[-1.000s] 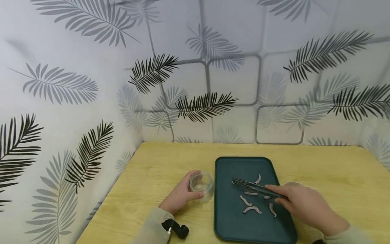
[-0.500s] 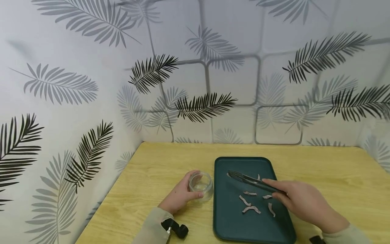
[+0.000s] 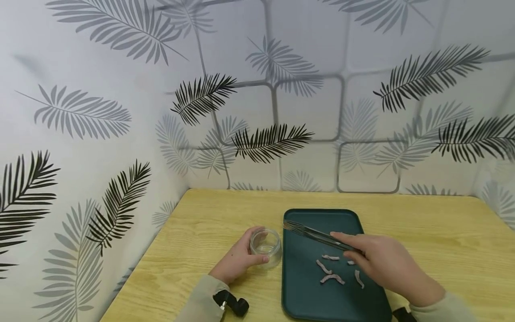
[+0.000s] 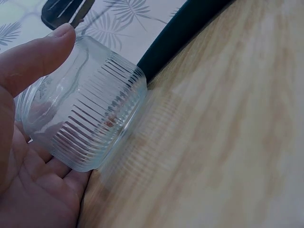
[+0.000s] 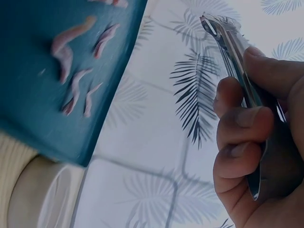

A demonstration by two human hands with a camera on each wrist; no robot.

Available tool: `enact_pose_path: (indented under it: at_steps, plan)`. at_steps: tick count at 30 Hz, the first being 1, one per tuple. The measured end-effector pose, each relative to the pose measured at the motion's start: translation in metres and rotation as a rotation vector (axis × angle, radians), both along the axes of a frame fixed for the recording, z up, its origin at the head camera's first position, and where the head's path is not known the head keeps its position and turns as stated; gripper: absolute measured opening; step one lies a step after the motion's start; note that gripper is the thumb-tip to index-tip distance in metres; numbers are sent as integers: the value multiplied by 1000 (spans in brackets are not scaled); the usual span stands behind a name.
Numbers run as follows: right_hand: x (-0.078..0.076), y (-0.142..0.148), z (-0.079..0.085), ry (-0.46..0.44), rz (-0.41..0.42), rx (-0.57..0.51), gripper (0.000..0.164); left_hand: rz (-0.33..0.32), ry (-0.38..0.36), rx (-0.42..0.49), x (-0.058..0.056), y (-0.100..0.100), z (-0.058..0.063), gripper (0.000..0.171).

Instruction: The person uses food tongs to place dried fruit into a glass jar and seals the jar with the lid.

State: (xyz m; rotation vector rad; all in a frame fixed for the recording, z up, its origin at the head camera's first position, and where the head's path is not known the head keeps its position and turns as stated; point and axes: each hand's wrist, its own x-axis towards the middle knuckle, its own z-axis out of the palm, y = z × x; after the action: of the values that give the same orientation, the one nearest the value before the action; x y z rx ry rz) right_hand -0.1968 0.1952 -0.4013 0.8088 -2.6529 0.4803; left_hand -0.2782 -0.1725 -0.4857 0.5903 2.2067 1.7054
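My left hand [image 3: 233, 261] grips a small clear glass jar [image 3: 268, 257] with ribbed sides [image 4: 97, 102], standing on the table just left of a dark green tray [image 3: 310, 295]. In the head view nothing shows inside the jar. My right hand [image 3: 388, 264] holds metal tongs [image 3: 318, 235] above the tray, their slotted tips at its upper left edge, close to the jar. A small pinkish bit shows at those tips, too small to make out fully. Several thin, wrinkled, pinkish-grey strips [image 3: 332, 278] lie on the tray; the right wrist view shows such strips [image 5: 71, 90] too.
A wooden-topped table [image 3: 225, 210] runs back to a leaf-patterned wall covering [image 3: 306, 107]. A beige round container [image 5: 28, 190] stands beside the tray in the right wrist view. A black wrist mount [image 3: 231, 302] sits at my left sleeve.
The tongs in my right hand have moved left and up across the tray toward the jar, a strip apparently travelling at their tips. My left hand and the jar have stayed in place.
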Motion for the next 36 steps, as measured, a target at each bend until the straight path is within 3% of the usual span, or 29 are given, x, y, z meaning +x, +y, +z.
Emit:
enact_pose_path:
  at_steps: [9,19,26,36]
  plan:
    - [0,-18,9,-22,32,18,53,3,-9,14,-1,0,1,81]
    - [-6,-28,11,16,109,17,51,7,-4,-1,-3,0,2,79]
    - [-8,-32,10,16,112,48,51,5,-5,5,-2,0,0,80]
    - [-7,-23,5,-38,95,9,54,0,8,5,0,1,1,82]
